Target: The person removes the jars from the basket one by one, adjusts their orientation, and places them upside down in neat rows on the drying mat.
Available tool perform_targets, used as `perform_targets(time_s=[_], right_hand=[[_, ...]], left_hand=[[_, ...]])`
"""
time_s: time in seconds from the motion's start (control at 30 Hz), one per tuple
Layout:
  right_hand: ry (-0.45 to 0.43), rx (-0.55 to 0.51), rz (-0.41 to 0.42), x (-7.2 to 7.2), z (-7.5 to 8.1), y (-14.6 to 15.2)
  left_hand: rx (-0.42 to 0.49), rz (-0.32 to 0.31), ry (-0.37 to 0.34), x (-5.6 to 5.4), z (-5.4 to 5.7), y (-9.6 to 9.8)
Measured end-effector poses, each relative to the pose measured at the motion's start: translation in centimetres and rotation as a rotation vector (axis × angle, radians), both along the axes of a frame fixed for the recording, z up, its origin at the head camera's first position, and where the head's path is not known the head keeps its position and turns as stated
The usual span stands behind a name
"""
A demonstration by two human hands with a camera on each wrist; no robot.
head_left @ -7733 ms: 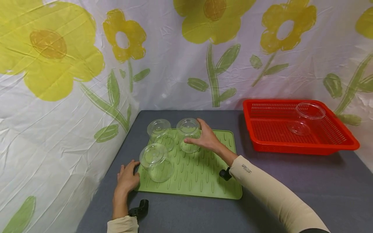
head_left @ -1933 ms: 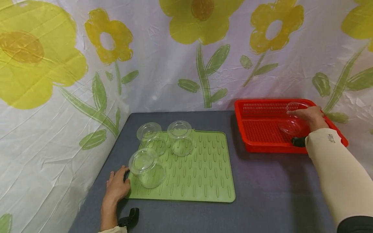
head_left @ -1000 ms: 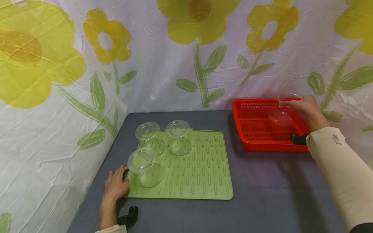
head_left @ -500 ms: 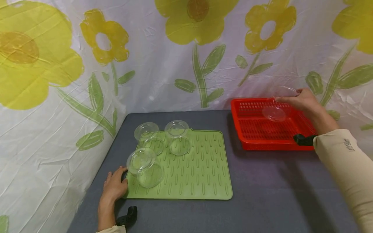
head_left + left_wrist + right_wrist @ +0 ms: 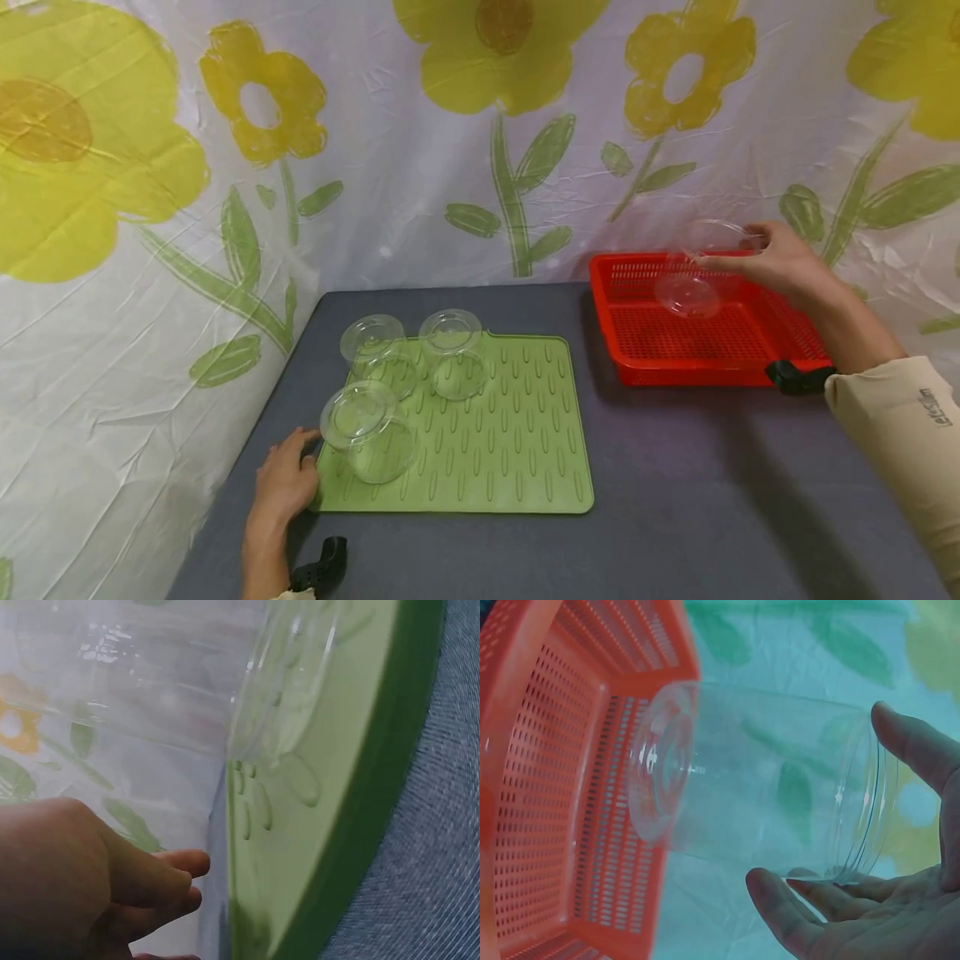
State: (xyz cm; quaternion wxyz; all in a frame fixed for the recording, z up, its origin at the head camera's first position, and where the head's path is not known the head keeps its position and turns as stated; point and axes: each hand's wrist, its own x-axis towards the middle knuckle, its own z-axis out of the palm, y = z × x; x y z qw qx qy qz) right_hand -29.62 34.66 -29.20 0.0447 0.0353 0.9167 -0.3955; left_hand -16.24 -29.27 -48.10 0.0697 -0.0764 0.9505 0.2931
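By the rim end, my right hand (image 5: 787, 265) holds a clear plastic jar (image 5: 757, 780) over the red basket (image 5: 697, 372). Thumb and fingers lie on opposite sides of the jar in the right wrist view, and its ridged round base points toward the basket. On the green ribbed mat (image 5: 517, 467) stand three more clear jars: one nearest the left hand (image 5: 381, 450), one at the back left (image 5: 371, 337), one beside that (image 5: 452, 333). My left hand (image 5: 283, 482) rests at the mat's left edge, fingers loosely extended, holding nothing.
The basket, with slotted sides, stands on the dark grey table (image 5: 660, 500) at the back right, right of the mat. A flower-printed sheet (image 5: 390, 150) hangs behind the table and along its left side.
My right hand let go of a jar on the mat, moved to the basket, gripped the jar there and raised it, carrying it leftward. The left hand stayed at the mat's edge.
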Motion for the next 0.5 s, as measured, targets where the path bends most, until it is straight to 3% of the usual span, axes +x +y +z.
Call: perform_targets(time_s=[0.1,0.23,0.33,0.5], right_hand=[[0.023,0.021,0.035,0.6,0.3,-0.6],[0.052,0.035,0.067,1.3,0.6,-1.6],[0.070,0.048,0.083,1.9,0.8,-2.2],[0.066,0.037,0.116,3.2,1.0,-3.3]], left_hand=[[0.010,0.036,0.080,0.5,0.7,0.1],[0.032,0.137,0.302,1.4,2.1,0.7],[0.047,0.220,0.466,2.0,3.9,1.6],[0.117,0.295,0.691,2.9,7.6,3.9]])
